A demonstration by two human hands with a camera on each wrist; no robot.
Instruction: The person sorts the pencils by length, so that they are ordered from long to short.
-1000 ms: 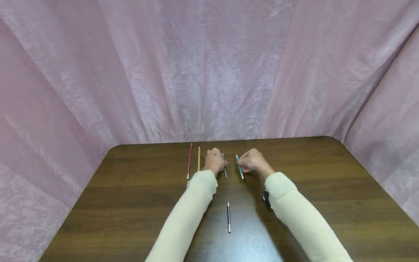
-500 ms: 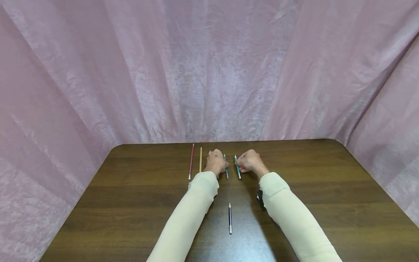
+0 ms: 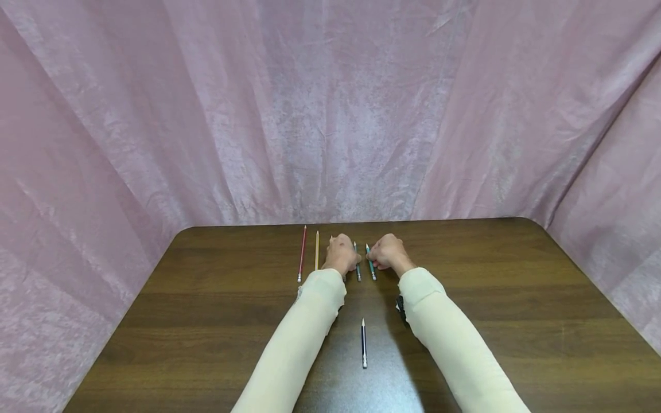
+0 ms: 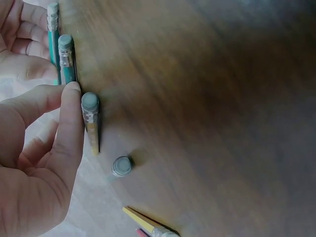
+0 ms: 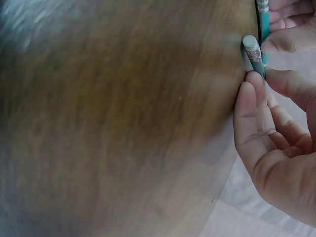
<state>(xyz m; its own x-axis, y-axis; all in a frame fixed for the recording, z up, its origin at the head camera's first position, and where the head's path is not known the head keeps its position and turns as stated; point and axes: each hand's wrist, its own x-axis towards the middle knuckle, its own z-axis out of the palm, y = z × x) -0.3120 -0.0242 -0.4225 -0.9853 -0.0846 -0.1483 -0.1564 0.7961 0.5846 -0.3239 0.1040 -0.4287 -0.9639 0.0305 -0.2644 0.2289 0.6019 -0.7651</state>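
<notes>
In the head view my left hand (image 3: 341,253) is at the back of the table, thumb and finger pinching a dark teal pencil (image 3: 358,269) near its eraser end. To its right, my right hand (image 3: 388,252) pinches a brighter teal pencil (image 3: 372,271), which leans slightly. A narrow gap separates the two pencils. Seen from the left wrist, a yellow-brown pencil (image 4: 92,129) lies just beside the left fingers. Further left in the head view are a yellow pencil (image 3: 317,250) and a red pencil (image 3: 302,253), both pointing away from me.
A dark blue pencil (image 3: 364,344) lies alone on the wooden table (image 3: 206,321), nearer to me, between the forearms. Another grey eraser end (image 4: 122,166) shows in the left wrist view. Pink curtains (image 3: 330,115) hang behind the table's back edge.
My right hand has moved left with the teal pencil, bringing it closer to the dark teal one and straightening it a little. The left hand stays in place.
</notes>
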